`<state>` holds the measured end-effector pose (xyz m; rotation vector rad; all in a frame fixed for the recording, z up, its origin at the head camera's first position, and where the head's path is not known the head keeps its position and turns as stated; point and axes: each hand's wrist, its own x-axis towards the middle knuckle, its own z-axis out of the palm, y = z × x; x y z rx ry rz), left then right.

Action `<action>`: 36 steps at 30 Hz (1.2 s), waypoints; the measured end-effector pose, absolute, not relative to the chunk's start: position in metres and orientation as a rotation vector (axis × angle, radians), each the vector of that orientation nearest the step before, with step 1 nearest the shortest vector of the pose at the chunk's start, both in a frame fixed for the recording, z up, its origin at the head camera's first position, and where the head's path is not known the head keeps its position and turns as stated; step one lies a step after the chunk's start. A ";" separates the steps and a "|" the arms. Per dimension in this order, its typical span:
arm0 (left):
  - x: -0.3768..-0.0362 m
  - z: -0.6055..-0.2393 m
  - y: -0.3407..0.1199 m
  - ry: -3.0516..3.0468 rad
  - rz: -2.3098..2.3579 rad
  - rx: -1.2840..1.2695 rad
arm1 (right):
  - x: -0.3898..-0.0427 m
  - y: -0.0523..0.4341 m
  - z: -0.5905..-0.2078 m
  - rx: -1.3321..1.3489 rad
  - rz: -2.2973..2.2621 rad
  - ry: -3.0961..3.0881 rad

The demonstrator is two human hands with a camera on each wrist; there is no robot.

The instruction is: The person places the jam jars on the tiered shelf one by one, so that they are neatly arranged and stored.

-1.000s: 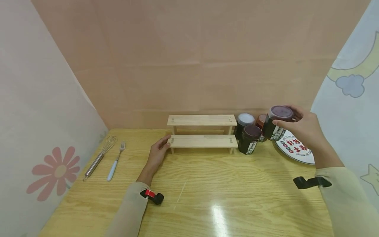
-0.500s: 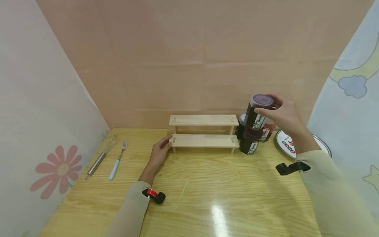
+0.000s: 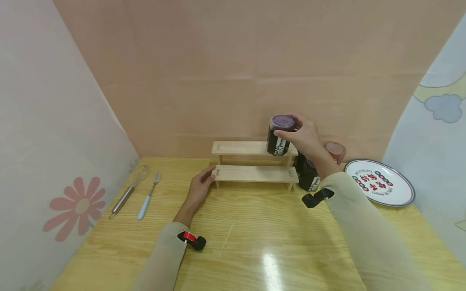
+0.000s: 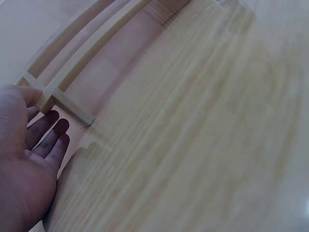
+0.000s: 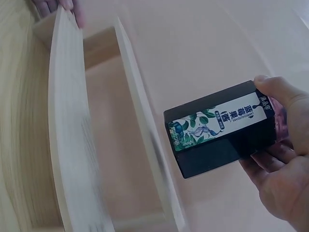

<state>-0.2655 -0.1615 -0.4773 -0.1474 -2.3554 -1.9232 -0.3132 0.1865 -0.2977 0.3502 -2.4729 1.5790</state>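
- Wooden tabletop (image 3: 255, 226) carries a two-step rack (image 3: 255, 173) near its back edge.
- Right hand (image 3: 306, 137) fingers pinch an upright jar (image 3: 278, 135) over the upper step's right end.
- Left hand (image 3: 198, 190), fingers relaxed, touches the lower step's left end.

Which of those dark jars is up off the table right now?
The purple-lidded jar, gripped by the right hand at the rack's top shelf; the other jars stand on the table beside the rack.

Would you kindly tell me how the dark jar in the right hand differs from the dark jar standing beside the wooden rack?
The dark purple-lidded jar is gripped by the right hand over the two-tier wooden rack's upper shelf; the dark jar on the yellow wooden table stands untouched, lower, largely hidden behind the arm. Both are dark with white labels.
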 end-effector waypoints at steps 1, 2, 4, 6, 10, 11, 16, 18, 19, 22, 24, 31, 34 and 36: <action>-0.265 -0.477 -0.161 -2.356 -1.919 -0.144 | -0.316 0.180 -0.299 0.361 1.593 -2.462; -0.265 -0.476 -0.161 -2.357 -1.915 -0.138 | -0.319 0.174 -0.300 0.375 1.612 -2.452; -0.264 -0.476 -0.161 -2.363 -1.905 -0.134 | -0.324 0.161 -0.302 0.391 1.641 -2.440; -0.264 -0.477 -0.161 -2.367 -1.901 -0.131 | -0.328 0.149 -0.304 0.392 1.660 -2.444; -0.264 -0.478 -0.160 -2.353 -1.916 -0.151 | -0.334 0.129 -0.305 0.363 1.685 -2.451; -0.265 -0.479 -0.160 -2.348 -1.923 -0.157 | -0.335 0.125 -0.306 0.359 1.699 -2.443; -0.262 -0.478 -0.158 -2.356 -1.931 -0.160 | -0.339 0.105 -0.308 0.376 1.752 -2.399; -0.261 -0.478 -0.159 -2.361 -1.922 -0.161 | -0.340 0.098 -0.308 0.381 1.753 -2.403; -0.261 -0.477 -0.160 -2.361 -1.916 -0.165 | -0.340 0.094 -0.308 0.385 1.751 -2.404; -0.260 -0.477 -0.162 -2.352 -1.910 -0.181 | -0.341 0.084 -0.308 0.386 1.722 -2.419; -0.258 -0.477 -0.162 -2.345 -1.913 -0.186 | -0.342 0.080 -0.308 0.393 1.711 -2.421; -0.259 -0.479 -0.158 -2.355 -1.925 -0.206 | -0.342 0.075 -0.310 0.364 1.676 -2.425; -0.261 -0.480 -0.159 -2.351 -1.918 -0.219 | -0.342 0.074 -0.312 0.346 1.689 -2.415; -0.262 -0.480 -0.160 -2.348 -1.921 -0.225 | -0.342 0.073 -0.312 0.333 1.707 -2.407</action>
